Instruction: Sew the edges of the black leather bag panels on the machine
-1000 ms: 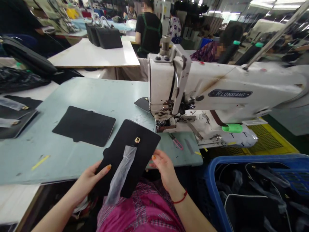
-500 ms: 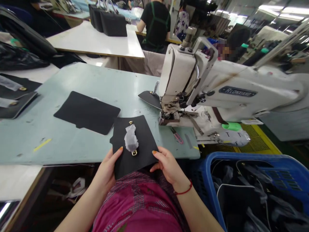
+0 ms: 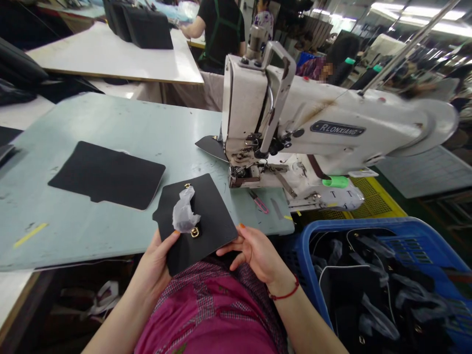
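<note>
A flat black panel (image 3: pixel 216 211), probably leather or a similar sheet, is tilted above the table's front edge. On it is a strap wrapped in whitish film (image 3: pixel 183 216), with a gold buckle at its lower end and a small gold fitting at the top. My left hand (image 3: pixel 157 260) pinches the panel's lower left side, thumb on top. At the right corner, my right hand (image 3: pixel 258 253) has its thumb off the panel and its fingers apart along the lower edge. Another black panel (image 3: pixel 106 172) lies flat to the left.
A white sewing machine (image 3: pixel 287 108) stands at the right, with a partly hidden black piece (image 3: pixel 212 146) beside it. Pink-handled thread snips (image 3: pixel 259 202) lie on the pale green table (image 3: pixel 177 118). A blue basket (image 3: pixel 308 241) holds black pieces. A co-worker (image 3: pixel 223 29) is beyond.
My right thumb has come off the panel, and the right fingers have shifted along its lower edge. The panel has turned slightly. The whole view has swung to the right.
</note>
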The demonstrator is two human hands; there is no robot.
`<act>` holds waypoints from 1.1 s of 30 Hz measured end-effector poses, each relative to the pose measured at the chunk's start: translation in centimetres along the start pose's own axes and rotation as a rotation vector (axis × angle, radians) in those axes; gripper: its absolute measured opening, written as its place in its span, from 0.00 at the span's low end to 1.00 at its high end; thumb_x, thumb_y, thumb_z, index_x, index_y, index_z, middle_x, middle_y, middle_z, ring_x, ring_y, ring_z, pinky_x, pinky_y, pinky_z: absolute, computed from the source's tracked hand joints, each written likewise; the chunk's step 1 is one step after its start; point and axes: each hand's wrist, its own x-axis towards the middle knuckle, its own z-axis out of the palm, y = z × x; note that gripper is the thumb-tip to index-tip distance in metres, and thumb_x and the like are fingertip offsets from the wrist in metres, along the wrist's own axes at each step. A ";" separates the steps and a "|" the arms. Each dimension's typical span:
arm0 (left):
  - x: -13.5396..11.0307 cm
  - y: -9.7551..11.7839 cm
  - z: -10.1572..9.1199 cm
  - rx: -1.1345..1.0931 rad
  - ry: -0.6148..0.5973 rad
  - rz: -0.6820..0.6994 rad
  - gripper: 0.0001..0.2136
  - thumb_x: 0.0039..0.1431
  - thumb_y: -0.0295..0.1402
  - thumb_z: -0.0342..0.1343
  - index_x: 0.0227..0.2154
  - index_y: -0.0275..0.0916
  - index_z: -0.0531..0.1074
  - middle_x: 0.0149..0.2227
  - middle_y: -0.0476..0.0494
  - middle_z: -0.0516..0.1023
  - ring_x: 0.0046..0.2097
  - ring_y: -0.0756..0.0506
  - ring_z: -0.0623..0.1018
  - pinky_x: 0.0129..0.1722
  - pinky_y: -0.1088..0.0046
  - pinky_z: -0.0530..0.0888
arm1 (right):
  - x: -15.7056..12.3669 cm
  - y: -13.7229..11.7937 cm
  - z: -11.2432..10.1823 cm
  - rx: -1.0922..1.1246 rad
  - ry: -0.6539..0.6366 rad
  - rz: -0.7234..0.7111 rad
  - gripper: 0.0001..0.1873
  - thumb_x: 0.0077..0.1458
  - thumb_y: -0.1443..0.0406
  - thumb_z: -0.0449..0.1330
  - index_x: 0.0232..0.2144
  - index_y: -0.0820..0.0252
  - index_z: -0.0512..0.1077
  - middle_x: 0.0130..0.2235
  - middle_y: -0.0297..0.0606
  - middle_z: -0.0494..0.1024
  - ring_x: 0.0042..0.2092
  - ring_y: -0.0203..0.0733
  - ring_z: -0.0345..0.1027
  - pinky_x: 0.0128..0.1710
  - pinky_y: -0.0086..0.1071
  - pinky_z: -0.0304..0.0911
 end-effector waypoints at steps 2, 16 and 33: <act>0.0 -0.2 0.3 -0.001 0.001 0.047 0.29 0.55 0.26 0.61 0.59 0.54 0.68 0.55 0.47 0.78 0.48 0.42 0.82 0.48 0.67 0.80 | -0.2 0.1 0.0 -0.052 0.024 -0.023 0.24 0.58 0.49 0.60 0.41 0.67 0.73 0.38 0.48 0.80 0.38 0.46 0.79 0.22 0.25 0.71; -2.7 -5.1 -1.5 0.183 -0.255 -0.156 0.24 0.54 0.52 0.61 0.50 0.44 0.77 0.58 0.39 0.75 0.65 0.32 0.66 0.62 0.52 0.68 | -1.9 -1.1 3.0 -1.161 -0.005 -0.510 0.18 0.67 0.64 0.49 0.25 0.61 0.68 0.25 0.33 0.70 0.27 0.33 0.60 0.29 0.27 0.53; 5.4 1.1 8.8 -0.065 -0.024 0.019 0.09 0.52 0.31 0.64 0.36 0.36 0.76 0.34 0.47 0.83 0.33 0.48 0.81 0.35 0.78 0.77 | 4.7 -3.0 1.4 -0.826 0.232 -0.460 0.23 0.67 0.55 0.53 0.22 0.60 0.67 0.21 0.33 0.73 0.23 0.32 0.66 0.25 0.24 0.57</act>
